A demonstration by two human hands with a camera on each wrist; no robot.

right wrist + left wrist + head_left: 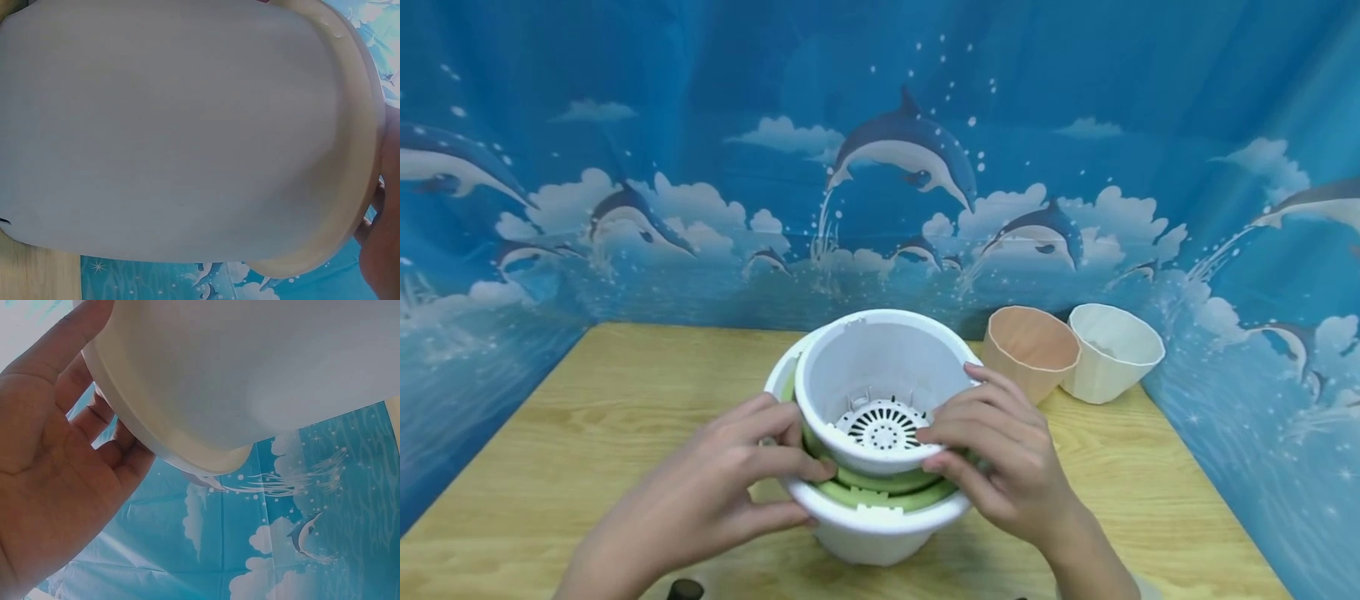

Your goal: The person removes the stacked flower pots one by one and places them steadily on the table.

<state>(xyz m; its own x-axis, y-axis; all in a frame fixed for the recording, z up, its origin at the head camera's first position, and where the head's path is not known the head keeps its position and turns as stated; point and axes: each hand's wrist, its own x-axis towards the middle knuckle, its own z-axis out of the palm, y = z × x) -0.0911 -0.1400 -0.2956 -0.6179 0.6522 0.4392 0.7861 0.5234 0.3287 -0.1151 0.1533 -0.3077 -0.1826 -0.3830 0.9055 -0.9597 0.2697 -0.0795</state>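
Observation:
A white inner flower pot [880,358] with a slotted disc [883,427] at its bottom sits nested and slightly tilted in the stack. Below its rim show green rims [917,498], inside a larger white outer pot [872,542] on the table. My left hand [730,471] grips the left rim of the outer pot, its index fingertip reaching in by the green rim. In the left wrist view, the thumb and fingers curl about the white rim [134,428]. My right hand [1000,450] pinches the inner pot's right rim; most of it is hidden in the right wrist view.
Behind to the right, an orange-pink faceted pot [1033,354] and a cream faceted pot [1108,362] stand side by side on the wooden table [625,417]. A dolphin-print curtain [700,125] encloses the back and sides. A small dark object [686,590] shows at the front edge.

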